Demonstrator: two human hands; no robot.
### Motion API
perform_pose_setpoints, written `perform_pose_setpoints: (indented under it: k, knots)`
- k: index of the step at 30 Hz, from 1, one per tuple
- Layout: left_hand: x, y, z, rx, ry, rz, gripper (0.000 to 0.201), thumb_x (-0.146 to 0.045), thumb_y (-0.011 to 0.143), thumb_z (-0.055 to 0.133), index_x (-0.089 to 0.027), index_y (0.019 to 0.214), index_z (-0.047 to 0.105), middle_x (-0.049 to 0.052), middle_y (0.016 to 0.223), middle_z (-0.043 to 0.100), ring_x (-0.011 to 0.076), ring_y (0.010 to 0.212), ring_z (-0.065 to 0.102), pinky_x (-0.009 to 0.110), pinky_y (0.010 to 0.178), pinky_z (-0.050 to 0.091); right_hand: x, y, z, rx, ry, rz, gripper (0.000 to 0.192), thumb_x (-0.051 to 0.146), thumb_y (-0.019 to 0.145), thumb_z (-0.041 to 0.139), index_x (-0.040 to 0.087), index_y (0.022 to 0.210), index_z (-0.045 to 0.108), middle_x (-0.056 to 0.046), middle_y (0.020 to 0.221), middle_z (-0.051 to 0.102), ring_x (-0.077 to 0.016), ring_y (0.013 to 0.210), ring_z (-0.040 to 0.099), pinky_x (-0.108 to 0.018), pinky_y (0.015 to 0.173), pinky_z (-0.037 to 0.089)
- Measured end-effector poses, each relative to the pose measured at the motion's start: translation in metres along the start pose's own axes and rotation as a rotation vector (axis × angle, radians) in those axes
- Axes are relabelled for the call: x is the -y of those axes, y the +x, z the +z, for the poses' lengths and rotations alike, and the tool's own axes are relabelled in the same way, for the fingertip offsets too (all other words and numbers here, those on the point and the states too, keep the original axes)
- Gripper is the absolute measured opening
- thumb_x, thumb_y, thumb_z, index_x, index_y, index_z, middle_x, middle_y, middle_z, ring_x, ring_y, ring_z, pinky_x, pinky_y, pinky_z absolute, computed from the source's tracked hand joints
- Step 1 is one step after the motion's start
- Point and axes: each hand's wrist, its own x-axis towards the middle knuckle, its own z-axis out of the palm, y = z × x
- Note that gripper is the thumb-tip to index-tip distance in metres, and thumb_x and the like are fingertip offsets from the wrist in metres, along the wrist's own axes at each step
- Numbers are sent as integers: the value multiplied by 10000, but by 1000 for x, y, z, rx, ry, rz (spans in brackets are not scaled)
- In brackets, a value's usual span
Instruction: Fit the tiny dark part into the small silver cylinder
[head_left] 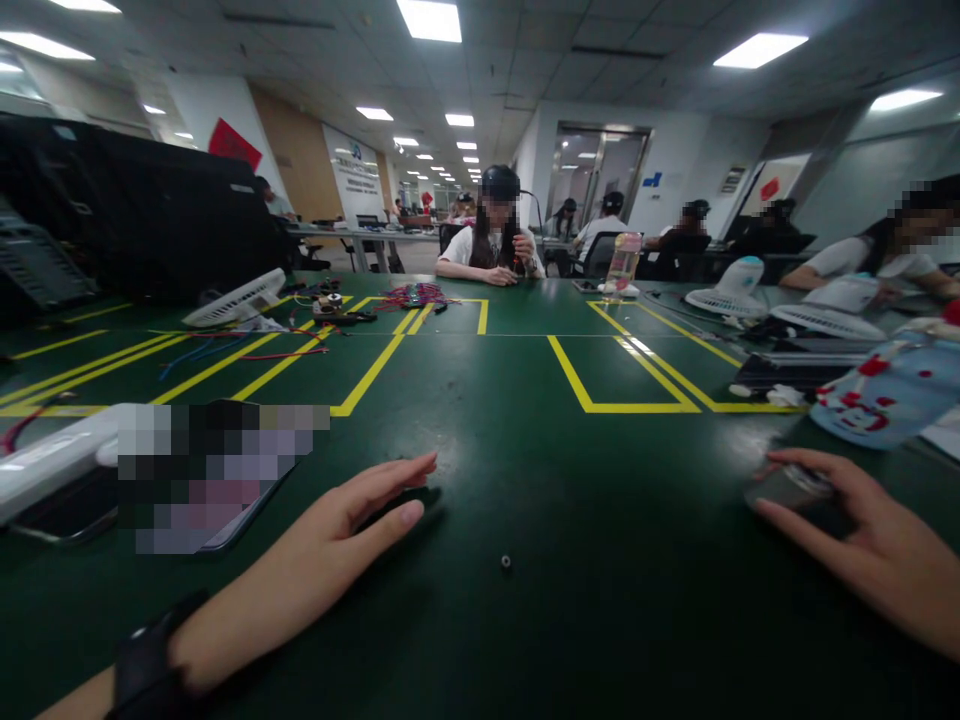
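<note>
Resting flat on the green bench [525, 640], the left hand [337, 545] lies at about seven o'clock in the head view, fingers stretched out and close together, palm down, gripping nothing. A dark wristband [146, 660] circles its wrist. Under its fingertips sits a dark low shape that is too dim to identify. Just to its right, at six o'clock, a small dark nut [505, 561] lies alone on the bench, near the left fingertips but apart from them.

The right hand [862, 540] sits at four o'clock, fingers loosely curled over a small flat greyish object [787, 487], touching it from above; whether it is actually gripped cannot be told.

At nine o'clock a phone [225, 480] with a blurred screen lies beside a white slab-like device [52, 460]. Yellow tape lines [592, 395] mark boxes across the bench. At two o'clock a pale blue cover with red spots [892, 395] rests near white fan parts [825, 320]. At eleven o'clock a white fan grille [236, 298] lies by loose red and blue wires [247, 345]. At twelve o'clock a seated person [495, 240] works at the far edge of the bench, a bundle of coloured wires [416, 295] before them.
</note>
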Motion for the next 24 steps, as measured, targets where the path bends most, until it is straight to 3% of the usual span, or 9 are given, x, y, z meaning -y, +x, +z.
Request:
perform_pose_setpoints:
  k: [2,4,7,9,12,14,17,20,24]
  knots:
    - [1,1,2,-7,-1,4,424,-484,897,507,-459,1317,457,-87,1418,488,210,1305,438,417,1106,324,-21,3,-8,5,-53,33,594,568,790,547,260,1278,405,-141,1150,569,-119,575,587,-295,542,492]
    - [0,2,5,-19,16,11,405,-489,895,507,-460,1299,479,-88,1413,493,216,1309,432,435,1109,315,-26,3,-9,-99,-156,-52,638,571,765,577,236,1282,410,-159,1195,542,-223,807,629,-362,666,504]
    - [0,1,6,-35,29,15,391,-492,899,498,-454,1288,492,-76,1400,509,221,1299,443,454,1104,319,0,-5,1,-379,-316,-292,792,579,729,610,174,1353,339,-196,1309,443,-368,1196,436,-500,954,384]
    - [0,0,7,-47,45,24,392,-492,897,502,-448,1286,497,-69,1393,516,222,1292,451,455,1104,321,38,-16,13,-413,-303,-507,789,557,749,600,189,1383,306,-167,1359,396,-344,1268,355,-506,1036,303]
    - [1,0,8,-67,83,43,401,-489,892,511,-429,1289,503,-54,1386,525,228,1284,459,456,1099,331,111,-35,39,-133,-158,-795,687,496,784,599,284,1379,329,-65,1392,380,-245,1265,362,-421,1028,336]
    - [1,1,9,-88,114,52,410,-488,887,520,-414,1290,509,-42,1378,533,235,1277,465,459,1095,337,155,-43,61,94,-44,-863,605,498,806,583,328,1351,382,-16,1345,439,-197,1210,405,-374,987,365]
    - [2,0,10,-112,157,68,401,-482,886,525,-404,1279,523,-37,1371,539,238,1276,464,464,1101,325,195,-44,85,295,85,-896,225,421,872,529,328,1059,611,42,1069,601,-128,1005,505,-322,895,389]
    - [2,-1,9,-106,166,74,383,-476,892,517,-417,1271,527,-49,1369,539,232,1274,466,458,1102,324,191,-31,77,266,140,-890,194,261,919,454,243,859,638,29,900,624,-92,876,532,-264,818,413]
    - [-3,-2,9,-97,127,53,369,-484,899,498,-409,1258,542,-47,1343,562,231,1243,500,446,1078,363,121,-2,17,-123,-73,-779,208,332,905,453,225,937,628,-31,960,631,-136,890,570,-284,802,447]
